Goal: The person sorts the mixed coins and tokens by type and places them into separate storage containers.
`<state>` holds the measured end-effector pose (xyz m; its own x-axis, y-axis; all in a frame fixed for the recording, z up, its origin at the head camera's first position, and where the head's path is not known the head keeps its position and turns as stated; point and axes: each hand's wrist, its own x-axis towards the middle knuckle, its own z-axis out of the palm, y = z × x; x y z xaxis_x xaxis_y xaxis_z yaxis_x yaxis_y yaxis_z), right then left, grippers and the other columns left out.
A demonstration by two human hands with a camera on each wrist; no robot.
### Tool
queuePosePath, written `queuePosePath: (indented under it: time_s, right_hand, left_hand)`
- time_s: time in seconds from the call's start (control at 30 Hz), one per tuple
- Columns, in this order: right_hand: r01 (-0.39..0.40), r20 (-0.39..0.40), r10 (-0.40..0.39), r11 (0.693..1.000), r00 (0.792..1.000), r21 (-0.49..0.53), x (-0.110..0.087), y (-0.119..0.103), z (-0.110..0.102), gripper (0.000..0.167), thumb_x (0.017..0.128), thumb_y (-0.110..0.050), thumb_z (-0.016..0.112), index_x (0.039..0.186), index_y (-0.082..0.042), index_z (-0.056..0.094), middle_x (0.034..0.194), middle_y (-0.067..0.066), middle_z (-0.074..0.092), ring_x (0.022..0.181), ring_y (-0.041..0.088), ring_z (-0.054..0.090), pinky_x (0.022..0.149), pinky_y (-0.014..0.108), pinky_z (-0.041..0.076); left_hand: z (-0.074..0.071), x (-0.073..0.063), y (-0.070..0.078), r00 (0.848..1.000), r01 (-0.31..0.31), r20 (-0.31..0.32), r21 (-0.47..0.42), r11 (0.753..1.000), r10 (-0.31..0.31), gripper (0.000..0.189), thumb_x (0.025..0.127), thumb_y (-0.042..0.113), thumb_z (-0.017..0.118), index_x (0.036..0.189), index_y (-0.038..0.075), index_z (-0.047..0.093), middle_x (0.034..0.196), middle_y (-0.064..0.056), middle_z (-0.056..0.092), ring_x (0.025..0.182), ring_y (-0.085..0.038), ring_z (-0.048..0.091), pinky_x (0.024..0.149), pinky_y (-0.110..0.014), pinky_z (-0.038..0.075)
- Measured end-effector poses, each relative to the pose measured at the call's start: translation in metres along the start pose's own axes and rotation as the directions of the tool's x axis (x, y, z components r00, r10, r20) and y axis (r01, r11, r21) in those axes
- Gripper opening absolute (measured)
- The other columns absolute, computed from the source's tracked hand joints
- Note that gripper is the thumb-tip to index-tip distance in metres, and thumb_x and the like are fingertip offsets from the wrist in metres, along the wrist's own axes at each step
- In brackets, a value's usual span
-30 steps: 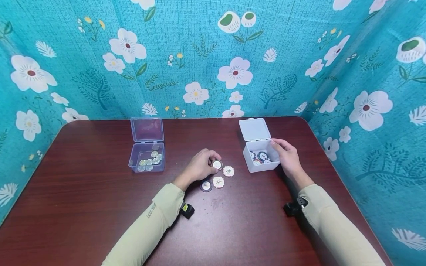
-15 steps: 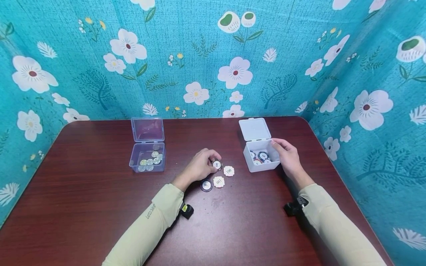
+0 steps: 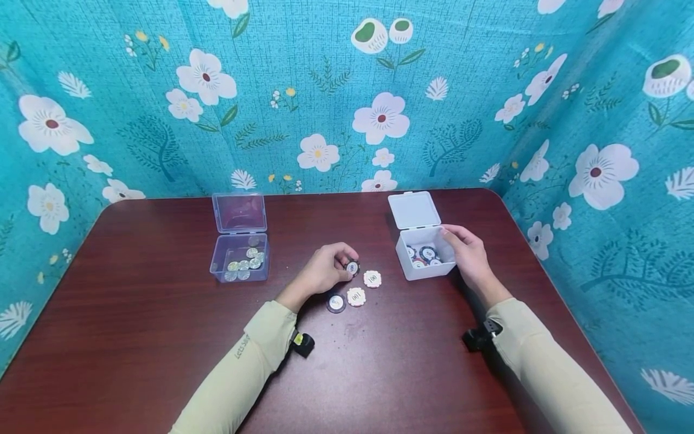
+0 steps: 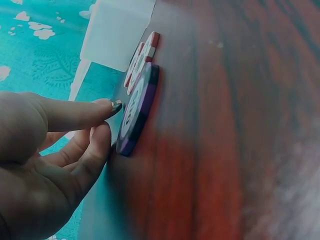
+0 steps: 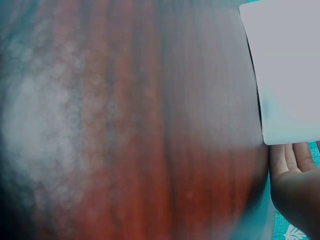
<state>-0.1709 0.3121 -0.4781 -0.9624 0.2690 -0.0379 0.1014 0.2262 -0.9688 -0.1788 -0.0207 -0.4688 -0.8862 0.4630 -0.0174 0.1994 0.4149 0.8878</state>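
Note:
My left hand (image 3: 323,269) pinches a dark-edged poker chip (image 3: 353,267) between thumb and fingers, just over the table. In the left wrist view only a sliver of that chip (image 4: 116,106) shows at the fingertips. Close by lie a dark chip (image 3: 336,302) and two pale chips, one marked 100 (image 3: 372,279) and another nearer chip (image 3: 356,296). My right hand (image 3: 470,256) grips the right wall of a white lidded box (image 3: 425,274), thumb at the rim. Several chips (image 3: 428,254) lie inside it. The box's outer side hides part of the right fingers in the right wrist view.
A clear purplish plastic box (image 3: 219,256) with its lid raised stands at the left, holding several silvery coins (image 3: 255,262). The white box's lid (image 3: 414,210) is also tipped back. A blue floral curtain (image 3: 325,90) borders the dark wooden table (image 3: 135,301).
The chip in my left hand has tilted and shifted slightly up and to the left. My right hand keeps its grip on the white box.

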Motion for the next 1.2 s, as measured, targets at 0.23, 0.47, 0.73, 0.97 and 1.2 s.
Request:
queuePosePath:
  time_s: [0.23, 0.47, 0.73, 0.97, 1.2]
  right_hand:
    - [-0.004, 0.003, 0.004, 1.000, 1.000, 0.002, 0.000, 0.000, 0.000, 0.045, 0.099, -0.036, 0.065, 0.128, -0.002, 0.065, 0.116, -0.001, 0.064, 0.107, 0.015, 0.051, 0.091, 0.029, 0.039]
    - [-0.021, 0.011, 0.021, 1.000, 1.000, -0.005, -0.001, -0.001, -0.002, 0.047, 0.099, -0.038, 0.064, 0.130, -0.003, 0.064, 0.119, 0.000, 0.063, 0.110, 0.016, 0.049, 0.093, 0.031, 0.038]
    - [-0.011, 0.017, 0.010, 1.000, 1.000, 0.015, -0.001, -0.001, -0.001, 0.044, 0.099, -0.036, 0.065, 0.129, -0.003, 0.064, 0.117, -0.001, 0.063, 0.108, 0.015, 0.051, 0.091, 0.030, 0.040]
    - [-0.019, 0.025, 0.019, 1.000, 1.000, 0.004, -0.002, -0.002, -0.001, 0.047, 0.100, -0.037, 0.063, 0.132, -0.002, 0.062, 0.120, 0.003, 0.062, 0.109, 0.018, 0.051, 0.091, 0.032, 0.040]
    - [-0.015, 0.018, 0.015, 1.000, 1.000, 0.016, -0.003, -0.003, -0.001, 0.046, 0.100, -0.035, 0.064, 0.131, -0.002, 0.062, 0.117, 0.000, 0.063, 0.107, 0.018, 0.051, 0.090, 0.031, 0.041]
  left_hand:
    - [0.003, 0.000, -0.001, 1.000, 0.013, 0.002, -0.084, 0.996, -0.013, 0.034, 0.078, -0.011, 0.078, 0.106, 0.006, 0.069, 0.088, -0.006, 0.059, 0.074, -0.019, 0.059, 0.065, -0.027, 0.051]
    - [0.006, 0.002, 0.005, 1.000, 0.029, -0.006, -0.140, 0.990, -0.030, 0.034, 0.080, -0.009, 0.078, 0.108, 0.007, 0.069, 0.090, -0.007, 0.059, 0.075, -0.020, 0.058, 0.062, -0.026, 0.050]
    - [0.012, 0.009, 0.016, 1.000, 0.003, -0.026, -0.262, 0.965, -0.010, 0.033, 0.082, -0.009, 0.076, 0.111, 0.004, 0.068, 0.091, -0.009, 0.058, 0.069, -0.017, 0.058, 0.051, -0.026, 0.047]
    - [0.020, 0.016, 0.027, 0.996, -0.050, -0.081, -0.310, 0.950, 0.026, 0.035, 0.081, -0.011, 0.075, 0.113, 0.003, 0.068, 0.090, -0.010, 0.060, 0.072, -0.019, 0.063, 0.064, -0.026, 0.053]
    - [0.028, 0.023, 0.034, 0.995, -0.069, -0.091, -0.367, 0.928, 0.038, 0.037, 0.082, -0.012, 0.073, 0.116, 0.001, 0.066, 0.091, -0.010, 0.061, 0.076, -0.020, 0.065, 0.071, -0.029, 0.058]
